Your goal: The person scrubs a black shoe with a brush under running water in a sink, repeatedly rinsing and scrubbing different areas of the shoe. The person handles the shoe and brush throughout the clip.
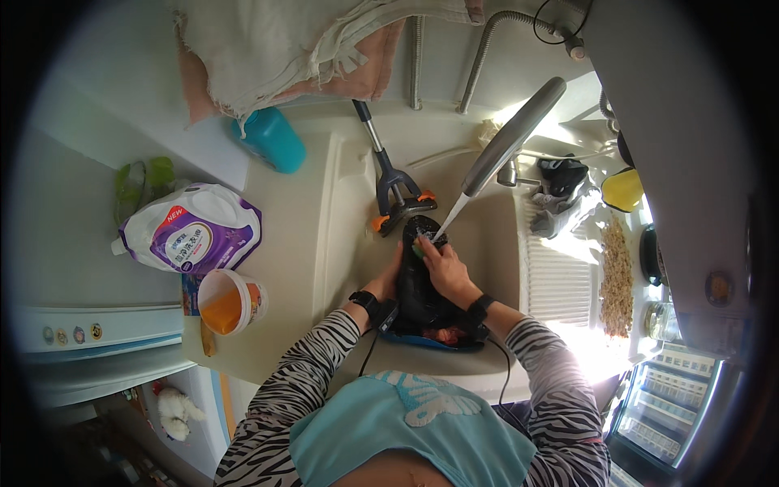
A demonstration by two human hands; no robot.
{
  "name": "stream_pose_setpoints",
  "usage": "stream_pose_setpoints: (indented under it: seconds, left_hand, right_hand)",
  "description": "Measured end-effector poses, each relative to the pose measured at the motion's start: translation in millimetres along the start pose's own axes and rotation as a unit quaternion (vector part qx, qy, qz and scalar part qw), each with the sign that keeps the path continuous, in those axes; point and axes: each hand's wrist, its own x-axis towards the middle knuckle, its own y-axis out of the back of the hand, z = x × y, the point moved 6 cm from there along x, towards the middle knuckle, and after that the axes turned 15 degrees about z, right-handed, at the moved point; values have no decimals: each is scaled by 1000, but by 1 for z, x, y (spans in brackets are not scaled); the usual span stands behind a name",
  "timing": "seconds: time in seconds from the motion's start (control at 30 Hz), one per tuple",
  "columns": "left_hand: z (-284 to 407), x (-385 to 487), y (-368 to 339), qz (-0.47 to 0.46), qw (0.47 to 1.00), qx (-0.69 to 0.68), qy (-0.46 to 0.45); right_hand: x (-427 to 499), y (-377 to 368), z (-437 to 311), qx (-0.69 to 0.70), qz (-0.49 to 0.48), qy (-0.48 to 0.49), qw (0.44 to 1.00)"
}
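A wet black boot [419,289] lies in the pale laundry sink [493,243], its toe pointing away from me. My left hand [386,277] grips its left side. My right hand [447,271] presses a small scrubber [417,250], partly green and mostly hidden by the fingers, on the front of the boot. White suds show near the toe. From the metal faucet [517,134] a stream of water falls beside my right fingertips. Below the boot's near end, a blue edge [426,343] and a reddish patch show; what they belong to is unclear.
A mop [389,170] with orange clips leans in the sink beyond the boot. On the left stand a detergent jug [204,228], a tub of orange liquid [246,298] and a teal container [274,143]. Right: a ribbed washboard surface [557,274] and bunched socks [563,201]. A towel [255,55] hangs above.
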Motion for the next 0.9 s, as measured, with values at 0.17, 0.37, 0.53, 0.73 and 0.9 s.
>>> stream_pose_setpoints:
  seconds: [0.17, 0.37, 0.53, 0.73, 0.9]
  left_hand:
    - [-8, -5, -8, -11, 999, 14, 35]
    - [-3, -34, -20, 44, 997, 49, 51]
    - [0, -80, -44, 41, 998, 51, 22]
    - [43, -63, -66, 27, 992, 1, -124]
    - [92, -21, -71, 110, 959, -35, -258]
  right_hand:
    - [3, 7, 23, -28, 78, -53, 995]
    - [25, -30, 40, 63, 3, -64, 996]
    - [7, -60, 92, 108, -46, -102, 988]
    - [-8, -34, 115, 163, 28, -147, 975]
    - [-13, -6, 72, 488, 44, -309, 815]
